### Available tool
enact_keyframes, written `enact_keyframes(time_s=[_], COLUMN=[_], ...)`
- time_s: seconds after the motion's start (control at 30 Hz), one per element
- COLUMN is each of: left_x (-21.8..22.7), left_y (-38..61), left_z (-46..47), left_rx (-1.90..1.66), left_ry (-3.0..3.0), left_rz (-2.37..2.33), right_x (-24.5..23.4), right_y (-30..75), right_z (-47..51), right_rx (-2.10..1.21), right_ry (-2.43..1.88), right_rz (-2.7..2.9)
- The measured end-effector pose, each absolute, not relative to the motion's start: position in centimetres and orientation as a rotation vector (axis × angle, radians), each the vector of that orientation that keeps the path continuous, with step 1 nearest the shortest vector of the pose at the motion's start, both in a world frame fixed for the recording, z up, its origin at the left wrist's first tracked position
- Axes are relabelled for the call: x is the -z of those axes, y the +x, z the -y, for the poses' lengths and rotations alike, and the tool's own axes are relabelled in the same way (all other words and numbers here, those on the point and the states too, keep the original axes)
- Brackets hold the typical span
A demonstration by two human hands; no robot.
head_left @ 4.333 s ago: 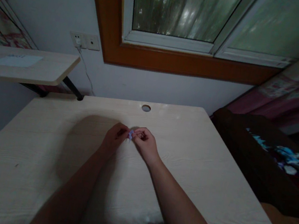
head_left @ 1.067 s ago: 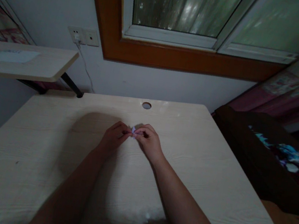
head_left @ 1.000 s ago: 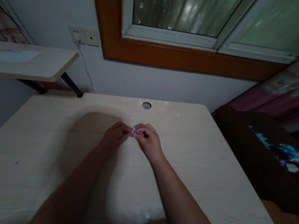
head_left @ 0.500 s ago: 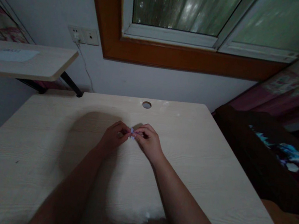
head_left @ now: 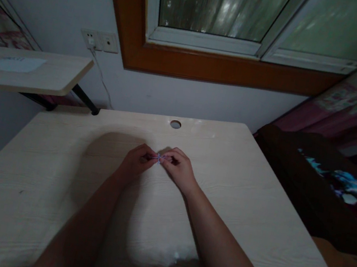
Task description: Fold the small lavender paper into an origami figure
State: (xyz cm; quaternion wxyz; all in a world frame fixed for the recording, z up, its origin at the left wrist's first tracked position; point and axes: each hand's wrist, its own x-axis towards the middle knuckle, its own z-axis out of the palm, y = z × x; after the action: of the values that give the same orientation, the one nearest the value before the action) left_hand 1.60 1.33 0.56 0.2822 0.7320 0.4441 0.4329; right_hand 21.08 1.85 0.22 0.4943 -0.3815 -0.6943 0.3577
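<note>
My left hand (head_left: 135,163) and my right hand (head_left: 178,168) meet fingertip to fingertip over the middle of a pale wooden table (head_left: 249,199). Between them they pinch a tiny pale purple folded piece of paper (head_left: 159,158). Both hands have their fingers curled and pressed on it. Most of the paper is hidden by the fingers; only a thin sliver shows. The hands rest low, at or just above the tabletop.
A round cable hole (head_left: 175,124) sits near the table's far edge. A small side shelf (head_left: 38,75) with a white sheet stands at the left, under a wall socket (head_left: 100,41). A dark wooden bed frame (head_left: 294,170) flanks the right edge; a window lies ahead.
The hands have stayed in place, fingers working the paper. The visible paper has shrunk from a small upright flap to a thin sliver between the fingertips.
</note>
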Motion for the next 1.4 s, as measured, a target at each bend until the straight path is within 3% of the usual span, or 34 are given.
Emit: enact_keyframes(time_s=[1.4], left_x=[0.32], left_y=[1.63], left_z=[-1.57], left_rx=[-1.092], left_ry=[2.198], left_rz=[-1.259], right_x=[-0.21], right_y=[20.97], right_z=[-1.50], right_rx=[-0.613], right_ry=[-0.952], right_rz=[1.864])
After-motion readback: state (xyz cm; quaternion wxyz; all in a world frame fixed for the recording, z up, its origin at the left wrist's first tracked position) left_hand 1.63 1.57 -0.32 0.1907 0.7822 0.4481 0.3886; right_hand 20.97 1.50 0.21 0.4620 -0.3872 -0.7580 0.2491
